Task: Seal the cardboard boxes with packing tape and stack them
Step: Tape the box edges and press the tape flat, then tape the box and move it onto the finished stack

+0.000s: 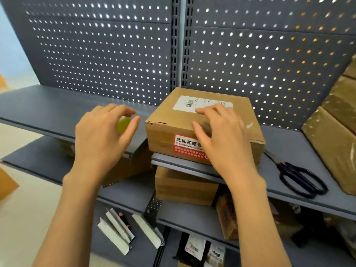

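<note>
A grey metal shelf (48,108) runs along a perforated back panel (107,45), seen from above by the person working at it. On the left, the left hand (102,135) hovers over the shelf edge with its fingers (123,109) loosely spread and holding nothing; a small yellow-green object (124,125), too blurred to identify, shows just behind the fingers. In the middle, a closed cardboard box (165,135) sits on the shelf, with a white shipping label (188,104) on its top and a red sticker with Chinese text (185,145) on its front face. The right hand (223,139) is at the box's front top edge, fingers relaxed and gripping nothing. Under this shelf another cardboard box (183,187) rests on a lower shelf. To the right, black-handled scissors (300,178) lie flat on the shelf, well apart from the box. At the far right, stacked cardboard boxes (335,143) stand on the same shelf.
</note>
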Motion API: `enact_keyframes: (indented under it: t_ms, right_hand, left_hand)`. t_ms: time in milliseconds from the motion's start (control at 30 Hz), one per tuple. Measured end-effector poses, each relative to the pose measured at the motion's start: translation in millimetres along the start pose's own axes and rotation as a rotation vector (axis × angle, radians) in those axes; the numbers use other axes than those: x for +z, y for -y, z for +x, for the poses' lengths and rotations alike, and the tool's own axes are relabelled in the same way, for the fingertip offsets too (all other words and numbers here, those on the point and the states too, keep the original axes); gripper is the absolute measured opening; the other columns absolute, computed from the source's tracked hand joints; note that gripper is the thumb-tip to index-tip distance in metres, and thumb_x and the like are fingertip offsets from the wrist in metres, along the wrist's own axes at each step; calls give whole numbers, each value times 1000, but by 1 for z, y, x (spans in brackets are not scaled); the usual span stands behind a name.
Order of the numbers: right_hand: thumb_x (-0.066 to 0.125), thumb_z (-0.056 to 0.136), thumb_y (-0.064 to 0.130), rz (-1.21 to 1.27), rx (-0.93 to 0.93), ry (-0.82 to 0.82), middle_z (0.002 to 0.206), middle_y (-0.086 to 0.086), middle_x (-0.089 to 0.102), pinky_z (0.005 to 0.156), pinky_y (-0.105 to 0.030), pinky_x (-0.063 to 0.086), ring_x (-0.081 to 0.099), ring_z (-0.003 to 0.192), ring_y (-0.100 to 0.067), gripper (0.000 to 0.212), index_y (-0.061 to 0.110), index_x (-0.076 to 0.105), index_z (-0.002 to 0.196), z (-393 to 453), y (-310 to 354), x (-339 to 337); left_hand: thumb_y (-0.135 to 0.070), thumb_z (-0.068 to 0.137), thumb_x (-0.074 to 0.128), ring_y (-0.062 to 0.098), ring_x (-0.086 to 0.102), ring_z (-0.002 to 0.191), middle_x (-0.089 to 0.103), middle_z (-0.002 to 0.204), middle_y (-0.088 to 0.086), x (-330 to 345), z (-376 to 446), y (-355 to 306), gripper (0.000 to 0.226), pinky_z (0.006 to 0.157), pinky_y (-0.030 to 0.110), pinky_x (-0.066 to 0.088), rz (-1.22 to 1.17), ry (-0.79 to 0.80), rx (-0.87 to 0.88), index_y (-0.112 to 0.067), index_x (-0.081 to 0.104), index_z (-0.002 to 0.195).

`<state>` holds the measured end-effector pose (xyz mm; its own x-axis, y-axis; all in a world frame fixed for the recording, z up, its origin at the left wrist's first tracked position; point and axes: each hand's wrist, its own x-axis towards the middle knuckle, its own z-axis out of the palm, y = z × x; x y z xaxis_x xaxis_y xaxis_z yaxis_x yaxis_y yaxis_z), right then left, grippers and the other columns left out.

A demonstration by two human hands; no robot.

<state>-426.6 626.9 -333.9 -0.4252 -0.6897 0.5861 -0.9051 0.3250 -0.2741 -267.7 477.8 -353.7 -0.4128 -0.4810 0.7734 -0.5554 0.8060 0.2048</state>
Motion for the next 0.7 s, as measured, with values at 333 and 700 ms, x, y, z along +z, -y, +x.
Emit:
enact_keyframes:
  t_ms: [333, 700]
  right_hand:
    - [52, 96, 28, -4, 188, -78, 111, -1, 58, 93, -31, 34, 48, 110, -20, 24, 16, 61, 114, 30, 91, 64]
    - [53, 96, 28, -79, 298, -76, 109, 1, 58, 90, -29, 33, 47, 107, -18, 22, 17, 62, 112, 41, 125, 78]
  left_hand:
    - [-43, 87, 50, 30, 63, 84, 69, 84, 1, 14, 43, 111, 32, 65, 36, 43, -72, 158, 164, -19, 70, 90]
    - [-52, 86, 61, 31, 62, 88, 67, 86, 5, 58, 48, 127, 37, 64, 31, 32, -147, 515, 205, -15, 63, 90]
